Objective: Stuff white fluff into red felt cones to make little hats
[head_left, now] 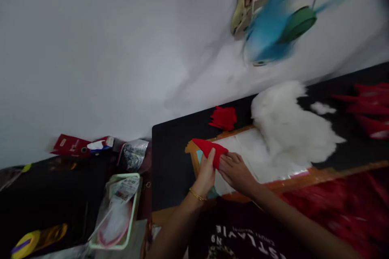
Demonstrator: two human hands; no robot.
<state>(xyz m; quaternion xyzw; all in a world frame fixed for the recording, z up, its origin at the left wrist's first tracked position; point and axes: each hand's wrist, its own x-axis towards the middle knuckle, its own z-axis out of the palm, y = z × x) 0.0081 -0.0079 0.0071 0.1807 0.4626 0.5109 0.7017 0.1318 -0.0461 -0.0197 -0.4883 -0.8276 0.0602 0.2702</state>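
Left hand [208,170] grips a red cloth cone [209,147], thumb on top, while the right hand [235,170] sets curled fingers at its wide end, their grip too hidden to tell. White stuffing [285,121] lies to the hands' right; red pieces [224,118] lie just beyond them.

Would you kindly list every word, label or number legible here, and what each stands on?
"LAVIE", on the shirt.
"EST", on the shirt, at the picture's bottom edge.
"Nº", also on the shirt.
Too small to read: the shirt's finer lettering.
Too blurred to read: print on the red box and on the label in the basket.
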